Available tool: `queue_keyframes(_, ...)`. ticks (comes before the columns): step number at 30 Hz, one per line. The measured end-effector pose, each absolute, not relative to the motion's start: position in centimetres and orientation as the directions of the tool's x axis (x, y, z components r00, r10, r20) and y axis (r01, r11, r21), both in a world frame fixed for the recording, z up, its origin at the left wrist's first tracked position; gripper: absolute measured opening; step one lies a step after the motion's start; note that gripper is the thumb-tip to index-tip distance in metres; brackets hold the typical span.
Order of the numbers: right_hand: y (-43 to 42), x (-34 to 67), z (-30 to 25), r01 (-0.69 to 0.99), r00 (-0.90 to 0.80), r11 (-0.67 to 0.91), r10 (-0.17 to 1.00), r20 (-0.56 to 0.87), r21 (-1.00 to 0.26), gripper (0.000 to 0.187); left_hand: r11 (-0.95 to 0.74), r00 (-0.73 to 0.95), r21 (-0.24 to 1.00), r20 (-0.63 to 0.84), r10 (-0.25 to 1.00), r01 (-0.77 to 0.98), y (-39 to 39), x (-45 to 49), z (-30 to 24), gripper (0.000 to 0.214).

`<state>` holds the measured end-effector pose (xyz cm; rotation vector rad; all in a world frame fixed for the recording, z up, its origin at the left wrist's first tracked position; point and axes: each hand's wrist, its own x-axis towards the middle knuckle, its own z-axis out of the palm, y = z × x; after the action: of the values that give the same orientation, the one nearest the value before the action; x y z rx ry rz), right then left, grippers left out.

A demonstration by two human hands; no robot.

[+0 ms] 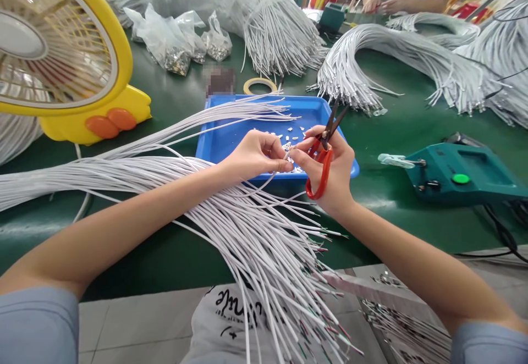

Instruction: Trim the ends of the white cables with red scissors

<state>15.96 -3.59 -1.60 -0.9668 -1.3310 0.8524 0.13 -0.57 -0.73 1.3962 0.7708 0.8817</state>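
Note:
Over the blue tray point(231, 127), my left hand point(258, 155) pinches the end of a white cable point(266, 181). My right hand point(330, 166) meets it there, thumb and fingertips at the cable end. Red-handled scissors point(324, 171) hang in my right hand's grip, dark blades pointing up and slightly apart. Small white scraps point(290, 130) lie in the tray below the fingers. A large bundle of white cables point(231, 215) spreads beneath my left forearm and over the table edge, some tips showing coloured wires. A smaller cable bunch point(198, 119) rests across the tray's left rim.
A yellow fan point(119, 86) stands at left. Behind the tray are a tape roll point(259, 81), bags of small metal parts point(173, 48) and cable bundles point(276, 23). A green machine point(462, 171) sits at right. Across the table, another person's hands point(385, 4) are at work.

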Motion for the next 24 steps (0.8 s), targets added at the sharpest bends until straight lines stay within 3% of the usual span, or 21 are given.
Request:
queue_keyframes(6, -3.7, 16.0, -2.0, -0.001, 0.096, 0.337, 0.937, 0.336, -0.941, 0.035, -0.022, 0.531, 0.995, 0.069, 0.844, -0.094, -0.6, 0.1, -0.9, 0.038)
queue_keyframes(16, -1.0, 17.6, -0.7, 0.231, -0.050, 0.294, 0.956, 0.290, -0.928, 0.020, -0.036, 0.326, 0.978, 0.103, 0.940, -0.204, -0.6, -0.2, -0.5, 0.022)
queue_keyframes(20, -1.1, 17.8, -0.6, 0.361, -0.130, 0.341, 0.940, 0.315, -0.868, 0.024, -0.082, 0.288, 0.967, 0.152, 0.946, -0.243, -0.4, -0.3, -0.7, 0.013)
queue_keyframes(24, -1.4, 18.0, -0.8, 0.536, -0.207, 0.446, 0.893, 0.400, -0.717, 0.025, -0.111, 0.269, 0.963, 0.177, 0.947, -0.245, -0.4, -0.3, -0.6, 0.008)
